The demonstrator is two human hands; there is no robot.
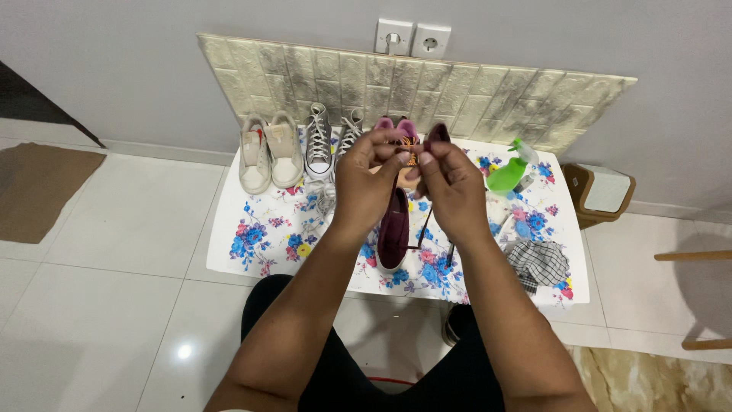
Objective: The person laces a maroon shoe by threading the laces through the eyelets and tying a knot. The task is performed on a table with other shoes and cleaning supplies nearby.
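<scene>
Both hands were raised over the table (229, 244), fingers pinched on a maroon shoe (395, 229): the left hand (364, 179) and right hand (451, 187) gripped its laces near the tongue, while the shoe's toe hung toward the flowered cloth.

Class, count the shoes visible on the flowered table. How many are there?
6: two cream shoes at far left, two grey high-tops beside them, a maroon shoe under the hands, and another maroon shoe behind them. The hands may hide more.

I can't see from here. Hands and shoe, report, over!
Left hand and right hand both pinching laces. Maroon shoe lifted between them. Nothing blocking.
</scene>
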